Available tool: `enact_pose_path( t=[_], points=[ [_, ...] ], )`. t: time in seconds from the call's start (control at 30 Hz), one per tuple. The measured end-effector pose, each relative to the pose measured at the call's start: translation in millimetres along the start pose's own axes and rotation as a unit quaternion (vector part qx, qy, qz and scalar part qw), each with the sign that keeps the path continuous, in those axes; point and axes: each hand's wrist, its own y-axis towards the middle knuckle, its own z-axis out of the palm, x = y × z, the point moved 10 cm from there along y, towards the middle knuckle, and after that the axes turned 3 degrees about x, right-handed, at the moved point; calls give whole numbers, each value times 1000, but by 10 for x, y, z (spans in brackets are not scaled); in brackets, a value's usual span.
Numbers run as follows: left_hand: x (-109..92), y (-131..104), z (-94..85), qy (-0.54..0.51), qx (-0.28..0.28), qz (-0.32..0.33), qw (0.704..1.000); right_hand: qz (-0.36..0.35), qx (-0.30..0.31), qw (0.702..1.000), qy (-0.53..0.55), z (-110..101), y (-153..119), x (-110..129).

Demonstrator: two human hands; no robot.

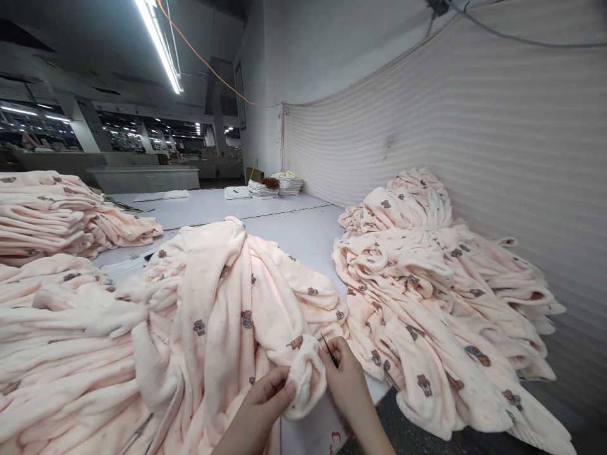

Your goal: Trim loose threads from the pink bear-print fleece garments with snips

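A pale pink fleece garment (227, 284) printed with small bears lies heaped on the table in front of me. My left hand (268, 398) pinches the rolled edge of its sleeve cuff (303, 388) between thumb and fingers, with the cuff's opening turned toward me. On the cuff's other side, my right hand (344, 376) is closed around small, dark, pointed thread snips (331, 351). Their tip points up and left beside the cuff; the handle is hidden in my palm. The right fingertips are against or very near the fabric.
More pink garments form a pile (441, 284) on the right and a folded stack (42, 215) at the left. White folded cloths (263, 189) lie at the back of the pale table (284, 218). A striped cloth sheet (427, 133) hangs along the right wall.
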Motion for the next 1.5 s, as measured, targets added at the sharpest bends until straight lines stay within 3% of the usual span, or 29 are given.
enact_pose_path(
  t=[0.17,0.3,0.4,0.47,0.53,0.63,0.73,0.83,0.9,1.07,1.2,1.37,1.5],
  points=[
    [26,21,-66,-29,-1,4,1000,-89,-11,996,-18,-235,-345,208],
    [-24,18,20,-38,25,10,999,-197,-19,974,-110,-180,-610,480],
    [-68,-5,67,-2,41,5,999,-207,-16,966,-156,-74,-611,502],
    [-104,-27,55,88,41,14,995,-175,-12,979,-106,-67,-537,430],
    [-182,-58,17,246,23,56,967,-131,-38,990,-36,-138,-464,342],
    [-350,-162,-24,442,-42,173,879,-121,-31,992,18,-128,-410,340],
    [-496,-335,-118,469,-137,287,824,-121,52,991,21,61,-402,358],
    [-541,-443,-124,472,-156,353,793,-92,100,990,43,169,-434,279],
    [-545,-465,-99,487,-148,369,778,-106,105,987,53,169,-478,280],
    [-582,-506,-22,529,-133,389,742,-192,47,980,-22,65,-589,414],
    [-608,-527,48,546,-112,409,723,-192,53,979,-36,72,-568,433],
    [-570,-517,58,545,-93,417,722,-186,98,975,-75,98,-529,458],
    [-613,-492,73,537,-91,416,728,-162,102,981,-23,113,-512,386]
  ],
)
